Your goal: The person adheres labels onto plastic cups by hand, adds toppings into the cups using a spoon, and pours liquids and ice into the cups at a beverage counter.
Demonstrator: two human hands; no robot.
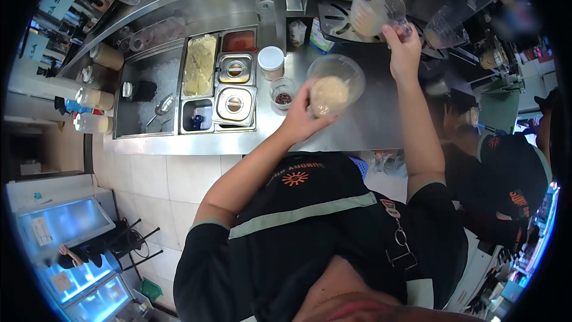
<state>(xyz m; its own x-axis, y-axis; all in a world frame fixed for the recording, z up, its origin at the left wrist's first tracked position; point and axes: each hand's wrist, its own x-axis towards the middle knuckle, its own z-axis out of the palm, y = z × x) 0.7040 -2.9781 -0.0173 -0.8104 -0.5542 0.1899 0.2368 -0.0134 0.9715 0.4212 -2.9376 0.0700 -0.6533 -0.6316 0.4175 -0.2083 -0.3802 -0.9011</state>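
Observation:
A clear plastic tub with pale beige contents is gripped in my left hand, over the steel counter. My right hand is closed on the handle of a clear measuring jug, which has red markings and a pale content. The jug is above a black slotted tray at the back of the counter. Left of the tub stand a small clear cup with dark bits inside and a white-lidded jar.
Lidded steel pans, a pan of yellow paste and an ice well with a scoop line the counter's left. Another clear jug stands at the back right. A co-worker in a dark apron is close on the right.

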